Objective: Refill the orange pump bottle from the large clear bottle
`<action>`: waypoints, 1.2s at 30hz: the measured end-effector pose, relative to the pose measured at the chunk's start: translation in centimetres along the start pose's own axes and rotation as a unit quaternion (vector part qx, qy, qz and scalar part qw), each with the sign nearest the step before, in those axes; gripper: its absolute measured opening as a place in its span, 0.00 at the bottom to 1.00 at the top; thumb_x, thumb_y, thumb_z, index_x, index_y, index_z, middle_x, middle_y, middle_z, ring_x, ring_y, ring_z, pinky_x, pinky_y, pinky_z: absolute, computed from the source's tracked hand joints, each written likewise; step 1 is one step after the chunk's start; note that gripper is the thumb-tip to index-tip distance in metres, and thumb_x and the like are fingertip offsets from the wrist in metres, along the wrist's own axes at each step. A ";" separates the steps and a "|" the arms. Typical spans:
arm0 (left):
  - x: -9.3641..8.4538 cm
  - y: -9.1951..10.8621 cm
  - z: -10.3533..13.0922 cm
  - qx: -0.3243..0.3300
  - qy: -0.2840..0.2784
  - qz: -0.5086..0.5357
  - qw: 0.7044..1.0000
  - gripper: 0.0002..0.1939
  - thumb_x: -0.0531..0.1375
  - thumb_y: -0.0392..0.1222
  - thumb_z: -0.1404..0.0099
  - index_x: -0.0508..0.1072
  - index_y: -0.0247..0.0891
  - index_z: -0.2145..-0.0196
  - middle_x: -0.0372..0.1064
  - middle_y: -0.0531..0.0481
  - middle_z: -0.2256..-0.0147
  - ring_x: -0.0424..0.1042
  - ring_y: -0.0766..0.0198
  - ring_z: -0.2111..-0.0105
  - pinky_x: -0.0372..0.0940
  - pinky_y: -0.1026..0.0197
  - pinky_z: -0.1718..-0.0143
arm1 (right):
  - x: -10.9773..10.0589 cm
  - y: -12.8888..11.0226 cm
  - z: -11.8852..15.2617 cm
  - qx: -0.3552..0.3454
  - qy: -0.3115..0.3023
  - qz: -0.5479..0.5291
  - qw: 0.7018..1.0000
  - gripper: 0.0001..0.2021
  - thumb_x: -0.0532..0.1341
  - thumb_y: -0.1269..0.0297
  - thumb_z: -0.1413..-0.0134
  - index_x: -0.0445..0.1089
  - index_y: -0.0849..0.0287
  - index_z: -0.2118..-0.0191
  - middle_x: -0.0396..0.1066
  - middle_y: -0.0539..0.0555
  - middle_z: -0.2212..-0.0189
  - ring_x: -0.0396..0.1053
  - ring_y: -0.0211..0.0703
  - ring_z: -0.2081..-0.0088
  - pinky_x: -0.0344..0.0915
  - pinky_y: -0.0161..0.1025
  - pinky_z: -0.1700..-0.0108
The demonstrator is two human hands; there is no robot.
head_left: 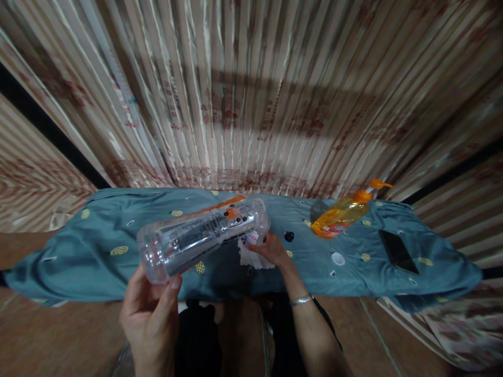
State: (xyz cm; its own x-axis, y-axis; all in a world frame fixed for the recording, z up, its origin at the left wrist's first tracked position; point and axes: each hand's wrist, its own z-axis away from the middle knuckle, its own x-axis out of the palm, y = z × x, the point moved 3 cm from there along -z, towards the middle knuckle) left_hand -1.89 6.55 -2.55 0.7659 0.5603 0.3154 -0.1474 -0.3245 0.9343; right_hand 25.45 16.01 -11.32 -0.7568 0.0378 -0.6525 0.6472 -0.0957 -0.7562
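Observation:
A large clear plastic bottle (pixel 204 235) with an orange and black label is held tilted above the cloth-covered table. My left hand (pixel 151 309) grips its lower left end between thumb and fingers. Behind the bottle's right end, my right hand (pixel 271 248) has its fingers closed at a small clear item with a printed label (pixel 253 237); the bottle partly hides it. A crumpled white tissue (pixel 257 259) lies on the cloth just below that hand. A silver bracelet is on the right wrist.
The teal patterned cloth (pixel 90 251) covers a narrow table. To the right stand an orange pump bottle of yellow liquid (pixel 340 214), a small black object (pixel 289 236), a white disc (pixel 338 258) and a dark phone (pixel 398 251). Striped curtains (pixel 251 104) hang behind.

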 end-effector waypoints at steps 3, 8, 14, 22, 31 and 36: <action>0.1 0.0 0.0 -0.004 0.000 0.004 1.000 0.25 0.80 0.50 0.56 0.83 0.44 0.59 0.82 0.49 0.59 0.80 0.51 0.52 0.67 0.43 0.36 | 0.0 -0.1 0.0 0.007 0.002 0.009 1.000 0.18 0.76 0.57 0.52 0.78 0.57 0.56 0.83 0.55 0.63 0.82 0.53 0.60 0.76 0.44 0.56; 0.0 0.0 -0.1 0.000 -0.002 0.009 1.000 0.24 0.80 0.48 0.55 0.83 0.44 0.59 0.82 0.49 0.60 0.80 0.50 0.51 0.68 0.43 0.36 | 0.0 -0.2 0.0 0.015 0.008 0.020 1.000 0.19 0.76 0.58 0.53 0.78 0.58 0.55 0.83 0.56 0.62 0.82 0.53 0.59 0.76 0.45 0.55; 0.1 0.1 0.0 0.001 -0.006 0.011 1.000 0.23 0.79 0.49 0.54 0.83 0.44 0.60 0.82 0.48 0.60 0.79 0.48 0.49 0.67 0.42 0.35 | -0.1 -0.3 0.1 0.005 0.012 0.000 1.000 0.19 0.76 0.60 0.53 0.78 0.58 0.55 0.83 0.56 0.63 0.81 0.53 0.60 0.76 0.45 0.55; -0.1 -0.1 -0.1 -0.005 -0.003 0.016 1.000 0.24 0.80 0.47 0.55 0.84 0.44 0.59 0.82 0.49 0.58 0.80 0.53 0.53 0.67 0.45 0.36 | 0.1 0.1 0.0 -0.006 0.016 0.005 1.000 0.17 0.76 0.57 0.53 0.78 0.57 0.58 0.82 0.54 0.64 0.81 0.53 0.61 0.76 0.46 0.55; 0.1 0.0 0.0 -0.006 -0.004 0.021 1.000 0.24 0.80 0.48 0.56 0.84 0.44 0.59 0.81 0.50 0.62 0.80 0.52 0.52 0.67 0.45 0.36 | 0.0 0.2 0.0 -0.002 0.003 0.000 1.000 0.20 0.75 0.56 0.52 0.78 0.58 0.54 0.81 0.55 0.64 0.80 0.53 0.61 0.75 0.47 0.56; 0.1 -0.2 0.0 -0.002 -0.005 0.017 1.000 0.24 0.80 0.48 0.55 0.83 0.43 0.60 0.81 0.49 0.60 0.79 0.49 0.49 0.68 0.44 0.37 | 0.1 0.4 -0.1 -0.008 0.007 -0.006 1.000 0.19 0.75 0.56 0.53 0.78 0.57 0.56 0.81 0.53 0.66 0.79 0.52 0.62 0.75 0.46 0.57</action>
State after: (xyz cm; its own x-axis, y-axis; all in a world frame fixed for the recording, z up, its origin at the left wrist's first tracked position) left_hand -1.81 6.68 -2.74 0.7660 0.5416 0.3462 -0.1767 -0.3405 0.9235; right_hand 25.70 16.03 -11.69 -0.7628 0.0517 -0.6446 0.6403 -0.0788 -0.7640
